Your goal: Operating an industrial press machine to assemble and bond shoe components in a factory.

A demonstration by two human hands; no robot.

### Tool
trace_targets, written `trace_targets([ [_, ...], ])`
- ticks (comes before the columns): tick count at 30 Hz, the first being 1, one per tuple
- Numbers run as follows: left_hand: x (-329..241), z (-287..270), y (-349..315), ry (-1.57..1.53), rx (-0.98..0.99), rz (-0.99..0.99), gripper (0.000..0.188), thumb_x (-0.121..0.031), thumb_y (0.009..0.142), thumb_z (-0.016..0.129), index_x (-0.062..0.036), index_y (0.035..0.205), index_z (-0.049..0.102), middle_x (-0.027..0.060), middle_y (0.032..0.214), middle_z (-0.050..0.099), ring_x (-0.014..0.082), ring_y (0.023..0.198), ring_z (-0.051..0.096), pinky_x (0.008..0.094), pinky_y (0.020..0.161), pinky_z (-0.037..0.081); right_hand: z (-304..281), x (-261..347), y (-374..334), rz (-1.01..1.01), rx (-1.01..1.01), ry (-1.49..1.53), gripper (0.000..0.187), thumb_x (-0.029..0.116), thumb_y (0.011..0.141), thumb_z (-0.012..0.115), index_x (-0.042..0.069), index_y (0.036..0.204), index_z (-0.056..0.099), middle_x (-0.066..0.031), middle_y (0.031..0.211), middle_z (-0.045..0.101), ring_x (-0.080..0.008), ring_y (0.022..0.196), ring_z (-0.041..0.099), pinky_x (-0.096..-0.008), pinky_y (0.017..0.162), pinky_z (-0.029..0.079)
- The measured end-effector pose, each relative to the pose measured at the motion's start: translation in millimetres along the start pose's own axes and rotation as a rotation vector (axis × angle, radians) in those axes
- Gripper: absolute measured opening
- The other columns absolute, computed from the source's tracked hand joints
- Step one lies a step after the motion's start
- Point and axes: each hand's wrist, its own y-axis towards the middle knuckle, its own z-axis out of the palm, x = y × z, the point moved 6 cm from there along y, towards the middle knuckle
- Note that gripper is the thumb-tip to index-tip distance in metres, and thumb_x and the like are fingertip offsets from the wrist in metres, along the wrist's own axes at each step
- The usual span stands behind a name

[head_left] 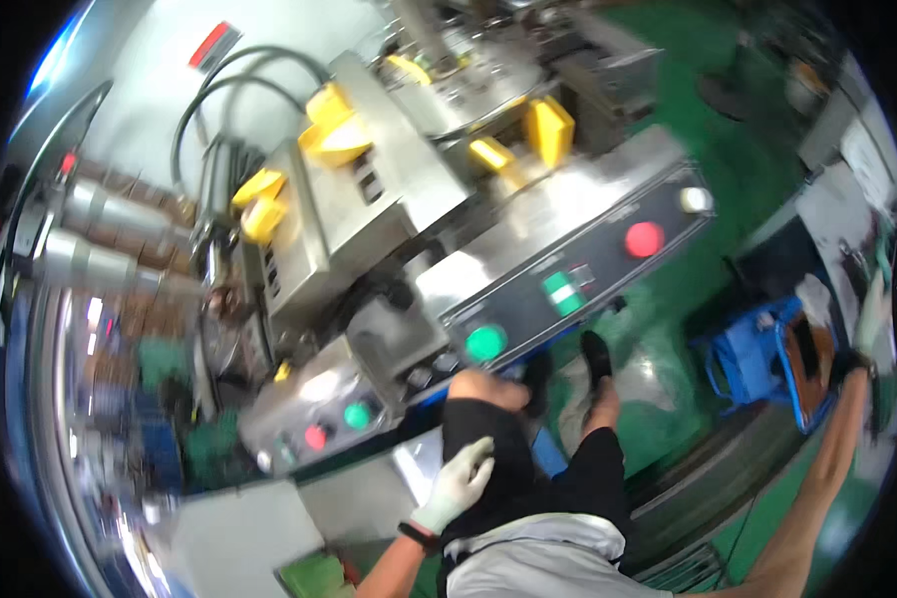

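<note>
My left hand (459, 485), in a white glove with a dark band at the wrist, hovers by my left thigh. Its fingers are curled in, and nothing shows in them. Far out to the right my right arm is stretched, and my gloved right hand (873, 317) is beside a cluttered grey surface (839, 214) at the picture's rim. Blur hides its fingers and anything they may hold. In front of me stands a metal machine with a slanted control panel (600, 261) bearing a red button (645, 239), a green button (485, 343) and a green-and-white switch (564, 294).
Yellow blocks (334, 133) sit on the machine's metal housings. A second button panel (314, 414) is at the left, above a pale flat surface (231, 533). Black hoses (191, 118) loop behind. A blue stool (743, 364) stands right on the green floor (658, 374).
</note>
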Motion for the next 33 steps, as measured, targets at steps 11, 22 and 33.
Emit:
trace_targets([
  [11, 285, -40, -224, -0.15, -0.698, -0.637, 0.037, -0.023, 0.106, 0.068, -0.0025, 0.137, 0.071, 0.0197, 0.11, 0.08, 0.0287, 0.091, 0.077, 0.0391, 0.089, 0.061, 256, 197, -585, 0.179, 1.178, 0.211, 0.059, 0.017, 0.11, 0.065, -0.005, 0.162, 0.047, -0.0182, 0.155, 0.059, -0.0228, 0.124, 0.067, -0.0308, 0.099, 0.057],
  [22, 407, 182, -642, 0.061, -1.558, -1.465, 0.017, -0.016, 0.099, 0.068, 0.0007, 0.097, 0.069, 0.0166, 0.086, 0.072, 0.0355, 0.078, 0.069, 0.048, 0.077, 0.057, 304, 420, -743, -0.451, 1.847, 0.18, 0.062, 0.001, 0.104, 0.065, -0.003, 0.163, 0.046, -0.0167, 0.16, 0.058, -0.0219, 0.123, 0.071, -0.0344, 0.108, 0.055],
  [33, 460, 237, -896, -0.616, -2.306, -1.352, 0.071, -0.019, 0.112, 0.065, 0.0066, 0.167, 0.028, 0.0267, 0.153, 0.062, 0.0338, 0.118, 0.075, 0.046, 0.103, 0.062, 337, 426, -748, -0.807, 1.846, -0.107, 0.058, 0.006, 0.105, 0.071, -0.004, 0.158, 0.049, -0.0087, 0.12, 0.07, -0.0141, 0.104, 0.067, -0.0297, 0.096, 0.056],
])
